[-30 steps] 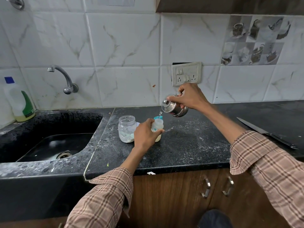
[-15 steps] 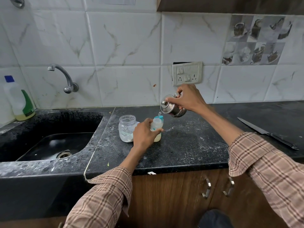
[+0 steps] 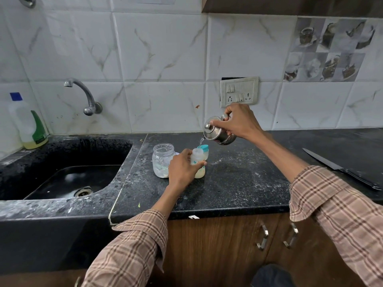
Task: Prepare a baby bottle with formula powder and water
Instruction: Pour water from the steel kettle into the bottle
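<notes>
A small clear baby bottle [image 3: 198, 160] stands upright on the black counter [image 3: 238, 183], pale liquid in its bottom. My left hand [image 3: 182, 169] wraps its lower body. My right hand [image 3: 238, 122] holds a small steel kettle [image 3: 216, 133] tilted left above the bottle. A thin stream of water [image 3: 202, 140] runs from the spout into the bottle's open neck. A teal bottle cap [image 3: 204, 151] sits just behind the bottle. A clear jar [image 3: 162, 160] with white powder residue stands to the bottle's left, touching my hand.
A black sink [image 3: 68, 179] lies to the left with a wall tap [image 3: 87, 96] above it. A dish-soap bottle [image 3: 29, 125] stands at the far left corner. A long knife [image 3: 339, 169] lies on the counter at the right. A switch plate [image 3: 239, 92] is on the tiled wall.
The kettle stays tilted over the bottle and water keeps flowing. Both hands hold nearly the same positions; the liquid level in the bottle looks slightly higher.
</notes>
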